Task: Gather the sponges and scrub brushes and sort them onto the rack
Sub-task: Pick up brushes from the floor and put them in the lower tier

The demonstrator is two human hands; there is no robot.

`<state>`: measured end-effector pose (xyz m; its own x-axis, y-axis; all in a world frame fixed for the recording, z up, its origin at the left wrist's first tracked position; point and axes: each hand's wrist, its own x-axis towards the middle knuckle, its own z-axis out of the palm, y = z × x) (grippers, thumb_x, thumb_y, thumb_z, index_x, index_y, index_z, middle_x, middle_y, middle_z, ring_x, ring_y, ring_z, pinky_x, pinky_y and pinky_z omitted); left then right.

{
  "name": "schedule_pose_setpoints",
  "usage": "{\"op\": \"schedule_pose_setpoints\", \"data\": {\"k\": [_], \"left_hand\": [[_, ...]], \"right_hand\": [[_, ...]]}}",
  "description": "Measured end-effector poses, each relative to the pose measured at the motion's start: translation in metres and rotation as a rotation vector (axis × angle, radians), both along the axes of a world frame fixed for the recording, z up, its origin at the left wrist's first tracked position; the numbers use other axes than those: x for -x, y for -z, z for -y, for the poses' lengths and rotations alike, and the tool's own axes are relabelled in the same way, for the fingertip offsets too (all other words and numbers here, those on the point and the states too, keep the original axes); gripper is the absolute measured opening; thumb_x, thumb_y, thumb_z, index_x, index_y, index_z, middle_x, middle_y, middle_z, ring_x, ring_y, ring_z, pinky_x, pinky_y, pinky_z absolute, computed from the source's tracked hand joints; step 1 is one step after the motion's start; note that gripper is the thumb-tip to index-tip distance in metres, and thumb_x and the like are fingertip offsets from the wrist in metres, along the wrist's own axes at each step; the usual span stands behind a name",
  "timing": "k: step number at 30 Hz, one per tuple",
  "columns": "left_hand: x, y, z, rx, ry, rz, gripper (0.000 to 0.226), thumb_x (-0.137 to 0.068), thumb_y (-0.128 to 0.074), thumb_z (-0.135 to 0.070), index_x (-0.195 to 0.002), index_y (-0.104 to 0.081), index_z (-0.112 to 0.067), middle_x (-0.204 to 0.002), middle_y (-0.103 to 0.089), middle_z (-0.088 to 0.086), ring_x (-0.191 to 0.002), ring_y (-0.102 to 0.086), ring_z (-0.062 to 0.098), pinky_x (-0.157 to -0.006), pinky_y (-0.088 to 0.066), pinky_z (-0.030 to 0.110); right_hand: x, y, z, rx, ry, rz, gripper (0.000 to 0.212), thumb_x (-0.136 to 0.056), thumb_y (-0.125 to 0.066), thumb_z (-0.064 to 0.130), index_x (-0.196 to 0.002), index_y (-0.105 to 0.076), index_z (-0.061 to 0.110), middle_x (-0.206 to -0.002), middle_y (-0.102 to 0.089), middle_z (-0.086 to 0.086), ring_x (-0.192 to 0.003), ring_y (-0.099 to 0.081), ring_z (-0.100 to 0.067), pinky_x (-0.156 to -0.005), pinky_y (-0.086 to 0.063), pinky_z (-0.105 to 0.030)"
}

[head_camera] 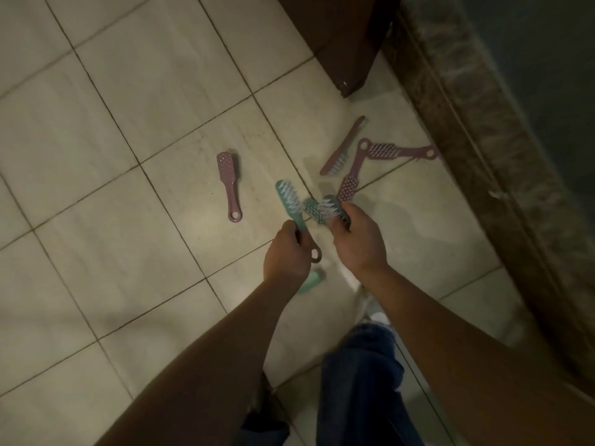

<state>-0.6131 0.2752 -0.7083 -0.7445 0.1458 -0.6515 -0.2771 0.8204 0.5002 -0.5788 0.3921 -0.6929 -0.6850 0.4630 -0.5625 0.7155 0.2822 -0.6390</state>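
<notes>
Two hands at work, fingers curled on both. The left hand [286,249] has its fingers wrapped round the handle of a teal brush [288,197], head pointing to 12 o'clock. The right hand [357,239] pinches a blurred teal bunch [322,209], probably two brushes, though the count is unclear.

On the tiled floor [128,123], a lone pink brush [229,185] lies at 10 o'clock from the hands. A pink cluster [349,186] of three sits at 1 to 2 o'clock, near the stone ledge [483,156].

Best move, I judge: tuck the single brush into the bunch with handles aligned, which frees a hand. No rack or container is in view.
</notes>
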Motion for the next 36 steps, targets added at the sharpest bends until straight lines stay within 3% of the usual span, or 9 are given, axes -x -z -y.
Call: {"op": "schedule_pose_setpoints", "data": {"k": [3,6,10,12,14,20,25,30,36], "left_hand": [[-0.006,-0.058,0.002,-0.166,-0.084,0.079,0.009,-0.099,-0.044,-0.019,-0.092,-0.048,-0.015,-0.092,-0.064,0.007,-0.08,-0.065,0.028,-0.073,-0.056,0.05],[-0.009,-0.123,0.004,-0.266,-0.105,0.13,0.01,-0.099,-0.043,-0.013,-0.091,-0.044,-0.018,-0.085,-0.06,0.004,-0.074,-0.069,0.027,-0.069,-0.059,0.05],[-0.009,-0.215,0.001,-0.311,-0.116,0.176,0.017,-0.097,-0.04,-0.01,-0.084,-0.042,-0.021,-0.084,-0.061,0.008,-0.06,-0.07,0.021,-0.058,-0.059,0.041],[-0.008,-0.26,-0.001,-0.304,-0.089,0.132,0.016,-0.094,-0.038,-0.011,-0.083,-0.043,-0.022,-0.079,-0.065,0.005,-0.052,-0.066,0.017,-0.044,-0.049,0.03],[-0.008,-0.304,-0.003,-0.313,-0.027,0.052,0.013,-0.095,-0.036,-0.014,-0.088,-0.045,-0.021,-0.071,-0.067,0.002,-0.047,-0.06,0.016,-0.043,-0.04,0.024],[-0.022,-0.429,0.003,-0.392,0.153,-0.064,0.012,-0.095,-0.036,-0.018,-0.091,-0.047,-0.016,-0.058,-0.058,0.001,-0.05,-0.055,0.02,-0.06,-0.049,0.038],[-0.05,-0.513,0.013,-0.409,0.282,-0.171,0.018,-0.095,-0.039,-0.026,-0.092,-0.053,-0.015,-0.063,-0.057,-0.001,-0.056,-0.054,0.015,-0.057,-0.039,0.012],[-0.085,-0.59,0.013,-0.544,0.437,-0.185,0.032,-0.099,-0.041,-0.042,-0.089,-0.055,-0.015,-0.065,-0.061,0.005,-0.061,-0.059,0.023,-0.06,-0.047,0.035],[-0.134,-0.666,-0.011,-0.686,0.636,-0.134,0.023,-0.1,-0.044,-0.037,-0.091,-0.054,-0.018,-0.052,-0.054,0.0,-0.039,-0.046,0.012,-0.044,-0.037,0.027]], "right_hand": [[-0.006,-0.051,0.003,0.056,0.087,0.005,0.024,-0.099,-0.045,0.022,-0.116,-0.059,0.012,-0.108,-0.069,-0.008,-0.098,-0.063,-0.028,-0.084,-0.052,-0.042],[-0.009,-0.11,0.004,0.077,0.186,-0.021,0.022,-0.099,-0.044,0.021,-0.111,-0.057,0.009,-0.103,-0.069,-0.009,-0.097,-0.062,-0.027,-0.081,-0.049,-0.037],[-0.017,-0.197,0.001,0.095,0.263,-0.074,0.019,-0.099,-0.045,0.021,-0.108,-0.057,0.009,-0.1,-0.069,-0.009,-0.094,-0.062,-0.026,-0.078,-0.047,-0.033],[-0.025,-0.238,0.001,0.086,0.289,-0.097,0.014,-0.099,-0.045,0.021,-0.103,-0.056,0.013,-0.099,-0.068,-0.01,-0.092,-0.062,-0.025,-0.074,-0.044,-0.03],[-0.032,-0.282,0.001,0.083,0.326,-0.126,0.01,-0.099,-0.045,0.021,-0.099,-0.054,0.018,-0.097,-0.068,-0.01,-0.088,-0.062,-0.023,-0.073,-0.044,-0.03],[-0.063,-0.411,0.02,0.11,0.512,-0.215,0.017,-0.099,-0.043,0.022,-0.103,-0.056,0.012,-0.086,-0.064,-0.008,-0.071,-0.057,-0.018,-0.066,-0.048,-0.037],[-0.102,-0.507,0.036,0.156,0.712,-0.298,0.019,-0.101,-0.041,0.028,-0.112,-0.054,0.02,-0.076,-0.062,-0.004,-0.043,-0.052,-0.004,-0.039,-0.038,-0.021],[-0.148,-0.589,0.05,0.198,0.901,-0.42,0.022,-0.102,-0.039,0.029,-0.115,-0.052,0.016,-0.066,-0.058,-0.006,-0.042,-0.047,-0.015,-0.037,-0.039,-0.026],[-0.211,-0.67,0.042,0.155,1.066,-0.583,0.02,-0.103,-0.039,0.024,-0.103,-0.054,0.01,-0.059,-0.052,-0.006,-0.038,-0.044,-0.015,-0.034,-0.035,-0.023]]}}
